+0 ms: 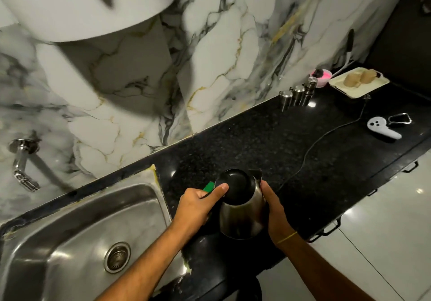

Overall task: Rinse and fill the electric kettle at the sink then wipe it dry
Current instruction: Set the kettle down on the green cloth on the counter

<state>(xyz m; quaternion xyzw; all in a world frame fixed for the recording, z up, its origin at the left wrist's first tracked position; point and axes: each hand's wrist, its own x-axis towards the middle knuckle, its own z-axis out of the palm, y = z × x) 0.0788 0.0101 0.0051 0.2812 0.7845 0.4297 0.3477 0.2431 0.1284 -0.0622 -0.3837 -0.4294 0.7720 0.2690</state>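
The steel electric kettle (pixel 241 216) with a black lid stands on the black granite counter (pixel 256 137), just right of the sink (pixel 77 235). My left hand (pixel 198 205) grips its handle on the left side, thumb resting on the lid. My right hand (pixel 272 209) is pressed flat against the kettle's right wall. A green scrub pad (pixel 208 186) peeks out behind my left hand. The wall tap (pixel 22 163) sits at far left, with no water seen running.
A black power cord (pixel 326 135) trails across the counter to the right. Three steel canisters (pixel 298 93), a pink bowl (pixel 323 77), a cream tray (pixel 359 82) and a white controller (pixel 382 128) lie at the far right. The counter's front edge drops to a pale floor.
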